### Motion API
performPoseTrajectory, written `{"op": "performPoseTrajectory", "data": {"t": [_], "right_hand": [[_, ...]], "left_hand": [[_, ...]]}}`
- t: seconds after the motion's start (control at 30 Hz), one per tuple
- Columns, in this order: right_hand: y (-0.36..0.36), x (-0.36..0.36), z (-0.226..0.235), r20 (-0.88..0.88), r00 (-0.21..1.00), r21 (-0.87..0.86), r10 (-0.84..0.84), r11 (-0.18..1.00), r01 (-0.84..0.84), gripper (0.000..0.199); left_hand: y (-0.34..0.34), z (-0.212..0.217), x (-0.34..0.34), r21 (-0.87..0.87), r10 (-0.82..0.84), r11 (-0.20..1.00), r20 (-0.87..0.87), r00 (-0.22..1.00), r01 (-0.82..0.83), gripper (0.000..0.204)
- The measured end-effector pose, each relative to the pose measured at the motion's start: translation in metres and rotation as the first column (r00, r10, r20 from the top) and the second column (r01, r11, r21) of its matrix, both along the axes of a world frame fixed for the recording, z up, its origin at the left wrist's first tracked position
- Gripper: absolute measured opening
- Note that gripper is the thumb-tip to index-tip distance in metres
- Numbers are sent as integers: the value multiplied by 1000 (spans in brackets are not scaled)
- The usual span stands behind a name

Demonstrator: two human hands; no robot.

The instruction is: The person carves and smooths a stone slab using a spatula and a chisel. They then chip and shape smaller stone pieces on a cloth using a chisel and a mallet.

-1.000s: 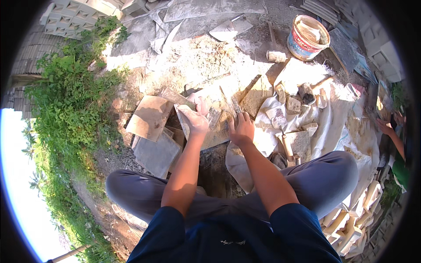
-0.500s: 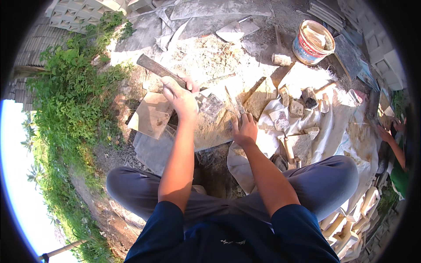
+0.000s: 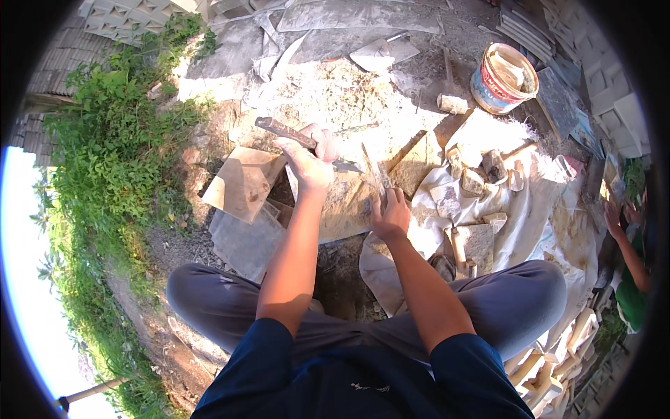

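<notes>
My left hand is closed around a dark, flat, bar-like tool. One end of the tool sticks out to the upper left, and a narrow end points right over a tan stone slab. The near end of a thin flat strip meets the fingers of my right hand, which are bent over it at the slab's right side. The strip narrows to a point at its far end. What it is made of I cannot tell.
Left of the slab lie a square tile and a grey slab. On the right are a white sheet with stone pieces, a wooden-handled trowel, a mallet and a bucket. Another person's hand shows at far right.
My left hand has moved slightly right and toward me, bringing the tool's outer end inward and its narrow end into sight near the strip. My right hand stays on the strip.
</notes>
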State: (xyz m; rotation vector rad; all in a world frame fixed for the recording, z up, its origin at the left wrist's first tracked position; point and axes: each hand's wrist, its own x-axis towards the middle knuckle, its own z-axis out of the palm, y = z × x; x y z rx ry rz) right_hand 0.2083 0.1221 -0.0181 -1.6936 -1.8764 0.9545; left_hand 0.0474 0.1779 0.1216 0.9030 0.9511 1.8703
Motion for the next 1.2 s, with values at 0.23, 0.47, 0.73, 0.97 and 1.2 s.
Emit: {"op": "performPoseTrajectory", "data": {"t": [0.23,0.47,0.73,0.97,1.2], "right_hand": [[1,5,-5,-22,999,50,-25,998,26,36],[3,3,-3,-38,999,79,-8,997,11,36],[0,2,-4,-42,999,149,-6,989,12,30],[3,-5,-5,-30,999,143,23,990,-19,29],[-4,-4,-6,-66,998,136,12,991,-2,30]], "left_hand": [[1,-7,3,68,5,998,-2,1000,-5,77],[10,-11,1,15,74,997,-35,997,-74,76],[13,-12,-10,-26,34,999,-98,995,-36,77],[6,-17,-23,-36,29,999,-107,994,-33,80],[6,-12,-31,-69,77,994,-41,996,-80,77]]}}
